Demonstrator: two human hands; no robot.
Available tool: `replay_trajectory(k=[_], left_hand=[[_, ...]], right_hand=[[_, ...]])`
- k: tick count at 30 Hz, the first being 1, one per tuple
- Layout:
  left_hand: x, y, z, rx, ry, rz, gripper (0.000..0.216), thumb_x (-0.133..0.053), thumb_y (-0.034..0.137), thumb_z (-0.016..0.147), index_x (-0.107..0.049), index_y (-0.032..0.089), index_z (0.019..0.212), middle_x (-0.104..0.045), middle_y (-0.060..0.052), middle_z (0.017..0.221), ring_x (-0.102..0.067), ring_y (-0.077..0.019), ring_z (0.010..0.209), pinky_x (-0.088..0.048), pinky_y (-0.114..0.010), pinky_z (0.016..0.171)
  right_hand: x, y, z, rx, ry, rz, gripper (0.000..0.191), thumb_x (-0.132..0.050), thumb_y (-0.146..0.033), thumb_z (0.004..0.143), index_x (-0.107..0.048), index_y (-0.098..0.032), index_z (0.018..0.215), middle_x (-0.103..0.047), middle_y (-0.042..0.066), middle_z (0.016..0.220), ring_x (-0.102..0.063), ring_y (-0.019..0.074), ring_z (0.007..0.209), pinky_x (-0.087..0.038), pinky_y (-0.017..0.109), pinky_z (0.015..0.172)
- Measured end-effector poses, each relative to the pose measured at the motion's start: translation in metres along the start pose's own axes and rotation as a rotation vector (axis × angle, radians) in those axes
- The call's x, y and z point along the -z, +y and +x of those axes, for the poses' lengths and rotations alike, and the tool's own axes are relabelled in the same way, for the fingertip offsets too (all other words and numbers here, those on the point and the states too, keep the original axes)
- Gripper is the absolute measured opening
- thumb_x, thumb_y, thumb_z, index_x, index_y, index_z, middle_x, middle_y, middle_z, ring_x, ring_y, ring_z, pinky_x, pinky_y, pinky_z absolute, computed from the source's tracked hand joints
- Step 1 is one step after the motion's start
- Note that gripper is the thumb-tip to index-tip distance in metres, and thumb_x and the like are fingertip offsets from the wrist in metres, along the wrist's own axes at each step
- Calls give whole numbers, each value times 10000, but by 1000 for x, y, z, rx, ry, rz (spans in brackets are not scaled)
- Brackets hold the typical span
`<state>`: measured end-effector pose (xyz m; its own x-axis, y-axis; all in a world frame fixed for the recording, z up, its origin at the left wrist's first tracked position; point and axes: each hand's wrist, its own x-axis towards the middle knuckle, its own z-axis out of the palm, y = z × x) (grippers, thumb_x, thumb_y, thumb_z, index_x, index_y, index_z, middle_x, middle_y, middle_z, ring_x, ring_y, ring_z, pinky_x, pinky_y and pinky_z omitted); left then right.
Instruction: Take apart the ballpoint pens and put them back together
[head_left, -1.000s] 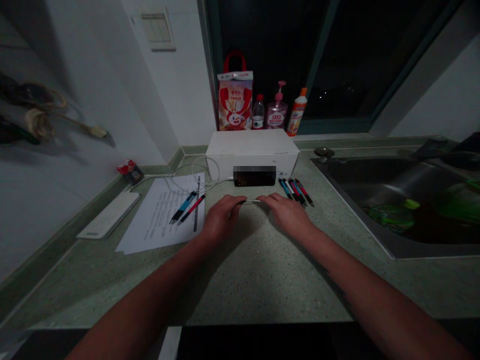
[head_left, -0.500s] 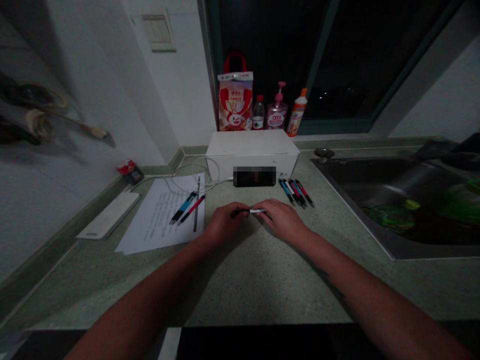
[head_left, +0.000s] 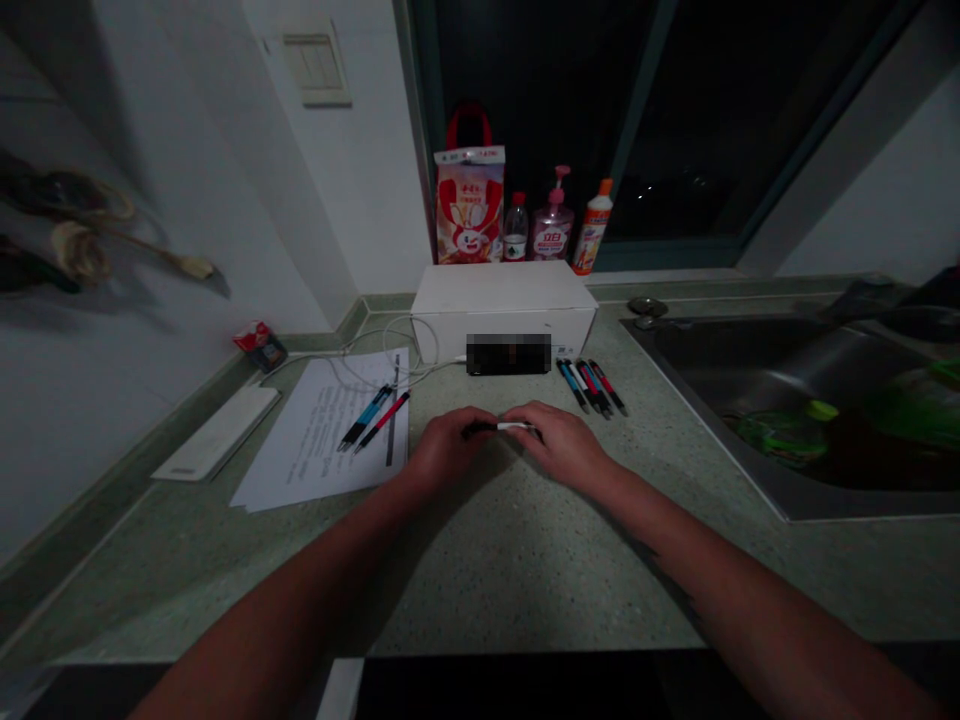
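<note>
A white pen with black ends [head_left: 513, 427] lies crosswise between my two hands, just above the counter. My left hand [head_left: 454, 440] is closed on its dark end, and my right hand [head_left: 559, 437] pinches the other end. Beyond my right hand lies a group of several pens [head_left: 591, 387] in blue, white and red with black grips. To the left, a blue pen [head_left: 366, 418] and a red pen [head_left: 382, 421] rest on printed paper sheets [head_left: 300, 440].
A white box [head_left: 504, 290] stands at the back, with a dark device [head_left: 508, 356] and white cable before it. A sink [head_left: 750, 400] is on the right. A white power strip-like slab [head_left: 217, 432] lies left. Bottles [head_left: 553, 230] and a red-white bag [head_left: 470, 210] line the windowsill.
The pen has shifted very slightly, with more of its black end showing at my right fingers. Both hands stay in nearly the same place.
</note>
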<state>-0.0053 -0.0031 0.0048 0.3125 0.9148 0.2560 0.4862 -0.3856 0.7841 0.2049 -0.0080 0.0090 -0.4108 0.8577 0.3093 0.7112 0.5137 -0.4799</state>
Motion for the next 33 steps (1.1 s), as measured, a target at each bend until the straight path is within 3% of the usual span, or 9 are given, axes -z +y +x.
replay_trajectory(k=[4, 11, 16, 19, 22, 24, 27, 31, 33], left_hand=[[0, -4, 0, -49, 24, 79, 183, -647, 144, 836, -760, 231, 952, -765, -37, 897, -690, -193, 809, -546, -334, 779], [2, -3, 0, -117, 43, 128, 177, -656, 138, 828, -768, 237, 925, -754, -33, 863, -676, -186, 787, -539, -316, 753], [-2, -3, 0, -61, 53, -38, 214, -670, 165, 819, -716, 216, 1022, -761, -45, 974, -702, -186, 869, -556, -319, 798], [-2, -3, 0, 15, 73, -160, 269, -645, 282, 865, -660, 197, 1120, -756, -54, 987, -706, -180, 852, -564, -313, 775], [0, -3, 2, 104, 90, -141, 234, -541, 372, 931, -682, 186, 930, -727, -30, 793, -673, -167, 708, -551, -303, 696], [2, -3, 3, 101, 80, -131, 201, -581, 353, 903, -676, 189, 837, -720, -28, 776, -675, -172, 727, -551, -310, 724], [2, -3, 4, 63, 98, -187, 156, -687, 303, 815, -677, 192, 924, -741, -51, 925, -696, -188, 855, -555, -328, 807], [2, -4, 5, 140, 93, -234, 203, -610, 381, 875, -658, 189, 916, -724, -34, 786, -683, -178, 736, -559, -324, 725], [2, -4, 4, 110, 95, -201, 165, -629, 354, 854, -664, 194, 874, -731, -32, 811, -680, -177, 756, -554, -327, 752]], right_hand=[[0, -1, 0, -70, -19, 27, 148, -627, -283, 928, -666, -235, 1063, -735, 26, 964, -678, 199, 847, -460, 301, 722], [-1, 4, 3, -7, -64, -24, 240, -495, -312, 1017, -719, -233, 988, -693, 43, 945, -654, 187, 884, -443, 293, 757], [-2, 4, 3, -25, -51, -28, 236, -492, -288, 1014, -716, -230, 972, -669, 42, 940, -635, 183, 877, -425, 285, 739], [0, 3, 3, -24, -32, -26, 231, -494, -294, 1012, -712, -227, 972, -662, 44, 938, -631, 188, 876, -423, 287, 734], [1, 2, 4, -35, -27, -18, 230, -500, -296, 1011, -712, -225, 956, -664, 42, 931, -634, 186, 859, -426, 289, 734], [1, 3, 4, -44, -31, -17, 222, -507, -292, 1009, -711, -224, 957, -666, 42, 932, -636, 187, 856, -428, 291, 734], [3, 2, 4, -52, -23, -14, 212, -513, -285, 1006, -712, -222, 966, -670, 46, 937, -639, 193, 865, -432, 294, 734], [4, 3, 4, -56, -9, -17, 218, -508, -291, 1007, -711, -222, 966, -670, 47, 941, -642, 195, 865, -436, 298, 735], [3, 3, 4, -55, -13, -18, 221, -505, -298, 1009, -709, -222, 966, -667, 45, 939, -642, 195, 864, -438, 299, 737]])
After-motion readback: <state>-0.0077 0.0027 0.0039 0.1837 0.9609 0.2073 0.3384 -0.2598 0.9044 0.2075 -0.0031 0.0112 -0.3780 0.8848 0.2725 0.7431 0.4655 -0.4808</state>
